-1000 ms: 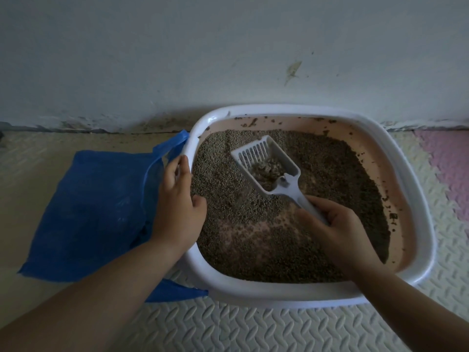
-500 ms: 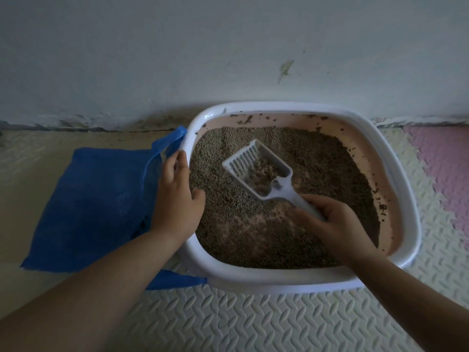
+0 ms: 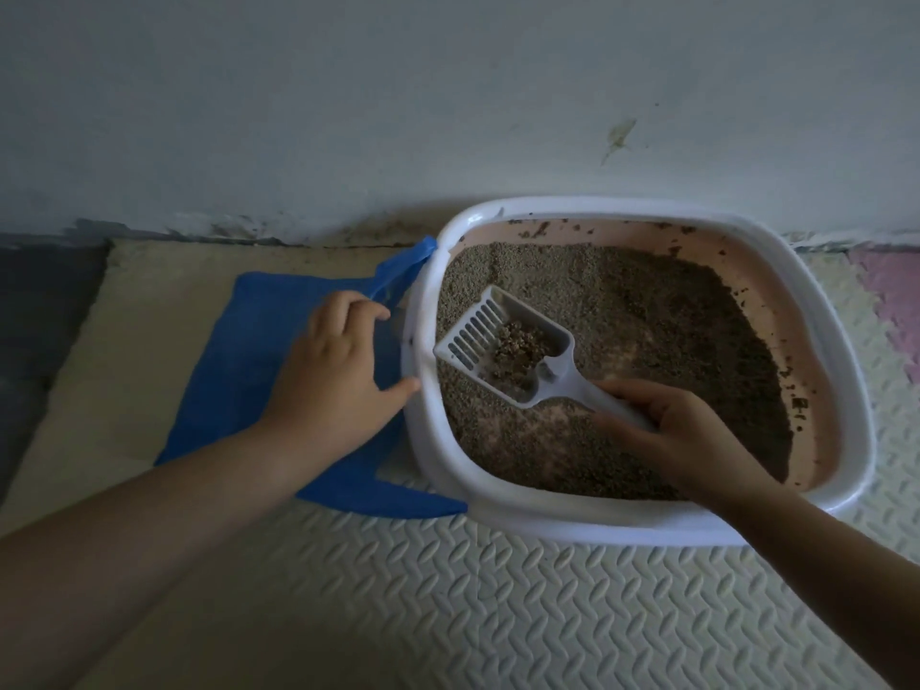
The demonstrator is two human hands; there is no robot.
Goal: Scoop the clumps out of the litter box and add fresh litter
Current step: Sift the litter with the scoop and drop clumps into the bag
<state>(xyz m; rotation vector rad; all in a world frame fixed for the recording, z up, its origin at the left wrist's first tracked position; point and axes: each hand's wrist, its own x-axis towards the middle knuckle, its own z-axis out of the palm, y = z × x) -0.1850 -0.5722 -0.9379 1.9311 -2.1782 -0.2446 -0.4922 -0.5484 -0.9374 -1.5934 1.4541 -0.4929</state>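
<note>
Right hand (image 3: 682, 440) grips the scoop (image 3: 503, 341), which holds clumps (image 3: 517, 348) above the litter (image 3: 647, 316) toward the box's (image 3: 647, 525) 9 o'clock side. Left hand (image 3: 338, 371), loosely spread and empty, lies over the bag (image 3: 239, 351) at 9 o'clock. Dumping and fresh litter seem still to come.

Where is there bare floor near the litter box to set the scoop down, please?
Bare cream mat lies in front of the litter box, between the forearms, and a strip runs between the blue bag and the wall. It is crowded left of the box, where the left hand is over the bag.
</note>
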